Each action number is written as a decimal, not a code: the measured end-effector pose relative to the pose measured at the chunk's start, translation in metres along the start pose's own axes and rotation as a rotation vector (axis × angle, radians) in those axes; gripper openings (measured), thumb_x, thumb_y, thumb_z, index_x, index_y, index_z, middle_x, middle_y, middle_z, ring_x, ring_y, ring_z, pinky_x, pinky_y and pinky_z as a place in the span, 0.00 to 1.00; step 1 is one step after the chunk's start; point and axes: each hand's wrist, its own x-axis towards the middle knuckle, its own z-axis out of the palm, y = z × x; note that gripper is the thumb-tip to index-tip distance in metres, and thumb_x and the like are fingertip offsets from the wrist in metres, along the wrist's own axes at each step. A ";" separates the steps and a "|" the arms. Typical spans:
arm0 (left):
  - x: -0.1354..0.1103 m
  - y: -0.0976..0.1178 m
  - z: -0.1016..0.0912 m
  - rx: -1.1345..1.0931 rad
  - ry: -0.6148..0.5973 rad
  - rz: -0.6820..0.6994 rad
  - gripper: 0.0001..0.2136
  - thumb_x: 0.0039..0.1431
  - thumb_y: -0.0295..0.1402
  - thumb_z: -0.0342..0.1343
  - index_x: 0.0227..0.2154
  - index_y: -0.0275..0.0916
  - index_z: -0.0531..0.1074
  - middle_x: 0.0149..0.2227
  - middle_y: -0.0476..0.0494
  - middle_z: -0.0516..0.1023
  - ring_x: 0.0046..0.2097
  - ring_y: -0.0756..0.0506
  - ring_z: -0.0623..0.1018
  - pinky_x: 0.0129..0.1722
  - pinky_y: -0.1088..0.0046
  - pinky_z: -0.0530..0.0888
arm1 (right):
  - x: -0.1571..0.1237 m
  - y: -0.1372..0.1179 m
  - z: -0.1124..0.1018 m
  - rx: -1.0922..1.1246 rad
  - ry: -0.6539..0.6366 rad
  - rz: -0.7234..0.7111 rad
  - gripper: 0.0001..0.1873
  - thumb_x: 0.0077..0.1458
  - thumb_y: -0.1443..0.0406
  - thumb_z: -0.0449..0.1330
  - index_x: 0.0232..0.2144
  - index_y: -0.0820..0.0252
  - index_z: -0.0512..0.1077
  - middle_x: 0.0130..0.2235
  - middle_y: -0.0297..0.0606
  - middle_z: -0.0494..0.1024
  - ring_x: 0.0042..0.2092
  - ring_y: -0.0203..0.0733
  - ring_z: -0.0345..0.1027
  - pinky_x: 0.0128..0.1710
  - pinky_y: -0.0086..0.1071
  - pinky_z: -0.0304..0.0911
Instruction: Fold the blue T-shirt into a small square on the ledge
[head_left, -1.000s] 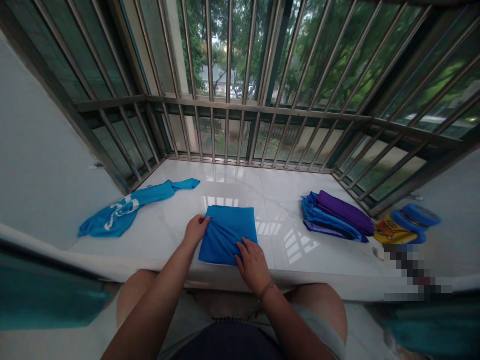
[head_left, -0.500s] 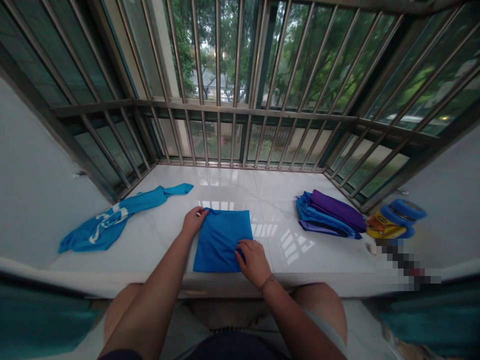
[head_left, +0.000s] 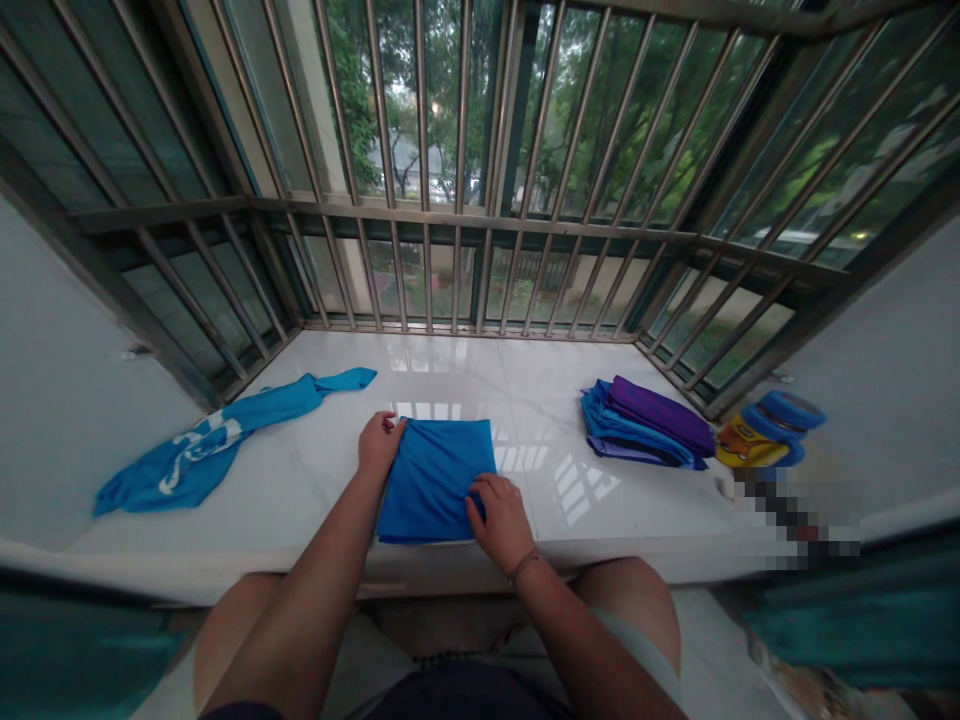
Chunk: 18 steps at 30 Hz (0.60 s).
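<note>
A blue cloth (head_left: 435, 475), folded into a rough square with slanting creases, lies near the front edge of the white sill. At its far left corner, my left hand (head_left: 380, 443) is closed, pinching the fabric between thumb and fingers. Over the near right part of the cloth, my right hand (head_left: 501, 515) has its fingers bent and its thumb below them, gripping the fabric by the right edge. The palm hides the near right corner.
On the left stretches a crumpled light-blue garment (head_left: 232, 432) with white lettering. To the right sit a stack of folded blue and purple cloths (head_left: 645, 425) and a yellow-and-blue container (head_left: 765, 430). Metal window bars (head_left: 480, 270) close off the back of the tiled sill (head_left: 315, 480).
The view has shifted slightly, so most things appear a little further left. Diagonal creases now run more clearly across the blue cloth. Both hands stay at the same places on it.
</note>
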 end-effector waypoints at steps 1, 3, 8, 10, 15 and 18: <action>-0.008 -0.002 -0.003 -0.008 0.005 -0.006 0.20 0.66 0.47 0.59 0.51 0.38 0.76 0.41 0.41 0.81 0.42 0.39 0.82 0.47 0.62 0.78 | 0.000 0.002 0.001 -0.013 0.038 0.062 0.10 0.72 0.62 0.59 0.51 0.57 0.77 0.56 0.48 0.79 0.59 0.53 0.72 0.61 0.48 0.65; -0.032 -0.011 -0.012 -0.042 0.020 0.053 0.21 0.68 0.48 0.56 0.53 0.37 0.75 0.46 0.37 0.82 0.44 0.38 0.83 0.46 0.59 0.80 | -0.001 0.007 0.003 -0.065 0.104 0.202 0.16 0.73 0.60 0.57 0.56 0.59 0.75 0.58 0.52 0.79 0.59 0.56 0.72 0.59 0.49 0.68; -0.120 -0.044 -0.034 0.059 -0.179 0.686 0.22 0.73 0.44 0.56 0.65 0.45 0.71 0.74 0.34 0.68 0.72 0.34 0.71 0.68 0.48 0.73 | -0.022 0.022 0.001 -0.159 -0.107 -0.035 0.44 0.64 0.49 0.69 0.75 0.54 0.61 0.74 0.53 0.66 0.72 0.62 0.61 0.70 0.58 0.58; -0.150 -0.059 -0.040 0.227 -0.313 0.841 0.33 0.66 0.44 0.66 0.72 0.48 0.65 0.77 0.37 0.64 0.75 0.33 0.67 0.72 0.45 0.68 | -0.034 0.029 0.000 -0.188 -0.237 -0.199 0.55 0.56 0.49 0.75 0.78 0.51 0.57 0.77 0.49 0.62 0.75 0.63 0.57 0.74 0.61 0.51; -0.180 -0.086 -0.048 0.392 -0.278 0.930 0.24 0.70 0.27 0.57 0.67 0.50 0.73 0.69 0.43 0.76 0.67 0.37 0.77 0.66 0.52 0.76 | -0.055 0.041 -0.006 -0.291 -0.251 -0.278 0.37 0.63 0.65 0.71 0.72 0.50 0.68 0.70 0.46 0.73 0.67 0.56 0.70 0.65 0.51 0.65; -0.179 -0.079 -0.060 0.364 -0.368 0.887 0.19 0.71 0.24 0.53 0.57 0.50 0.79 0.59 0.47 0.84 0.57 0.40 0.82 0.59 0.58 0.79 | -0.060 0.042 -0.018 -0.263 -0.276 -0.342 0.24 0.68 0.69 0.65 0.64 0.50 0.76 0.62 0.41 0.82 0.58 0.50 0.76 0.56 0.43 0.70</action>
